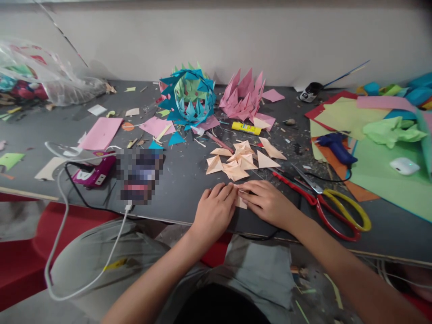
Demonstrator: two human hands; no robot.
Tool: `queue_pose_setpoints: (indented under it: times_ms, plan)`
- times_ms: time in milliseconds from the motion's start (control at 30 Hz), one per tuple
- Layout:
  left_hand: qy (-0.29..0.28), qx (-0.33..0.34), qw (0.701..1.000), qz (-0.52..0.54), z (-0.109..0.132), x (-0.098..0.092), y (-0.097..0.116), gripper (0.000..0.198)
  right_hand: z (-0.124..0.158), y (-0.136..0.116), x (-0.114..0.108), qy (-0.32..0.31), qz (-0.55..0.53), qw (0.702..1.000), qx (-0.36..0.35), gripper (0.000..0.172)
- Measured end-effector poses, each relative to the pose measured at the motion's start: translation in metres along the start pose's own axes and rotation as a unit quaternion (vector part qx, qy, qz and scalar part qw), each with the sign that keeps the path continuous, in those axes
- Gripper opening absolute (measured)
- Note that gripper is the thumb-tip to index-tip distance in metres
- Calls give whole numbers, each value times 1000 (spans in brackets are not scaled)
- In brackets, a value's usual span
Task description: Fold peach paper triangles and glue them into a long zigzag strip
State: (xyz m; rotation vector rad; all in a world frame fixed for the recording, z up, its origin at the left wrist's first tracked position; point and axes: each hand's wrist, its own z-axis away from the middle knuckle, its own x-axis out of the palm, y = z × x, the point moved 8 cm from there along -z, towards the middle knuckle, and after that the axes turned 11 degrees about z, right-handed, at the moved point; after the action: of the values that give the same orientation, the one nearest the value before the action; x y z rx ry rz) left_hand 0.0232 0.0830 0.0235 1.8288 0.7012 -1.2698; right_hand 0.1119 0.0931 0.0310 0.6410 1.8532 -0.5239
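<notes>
A small piece of peach paper (241,203) lies at the table's front edge, partly hidden under my fingers. My left hand (218,206) presses on its left side, fingers together. From the right, my right hand (268,202) holds the same paper with its fingertips close to the left ones. Just beyond my hands is a loose pile of folded peach paper pieces (243,161). Farther back stand a ring of folded blue paper points (191,110) and a similar pink one (243,96).
Scissors with red and yellow handles (320,198) lie right of my hands. A blue glue gun (337,147) rests on coloured sheets (388,166). A yellow glue stick (246,128) lies behind the pile. At left are a phone (141,175), a purple power strip (96,171) and a white cable (64,216).
</notes>
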Motion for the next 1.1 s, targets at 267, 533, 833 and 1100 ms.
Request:
queue_pose_setpoints:
  times_ms: [267,533,833,1100]
  plan:
    - [-31,-5,999,-12,-3,-1,3,32,10,11,-7,-24,47,996,67,27]
    - [-37,-4,999,-35,-4,-1,7,31,24,26,-10,-10,28,992,125,25]
    - [-33,17,999,2,-2,2,6,34,21,25,-3,-28,54,989,136,26]
    - [-26,-13,997,75,4,-1,-6,34,23,27,-9,22,30,989,145,26]
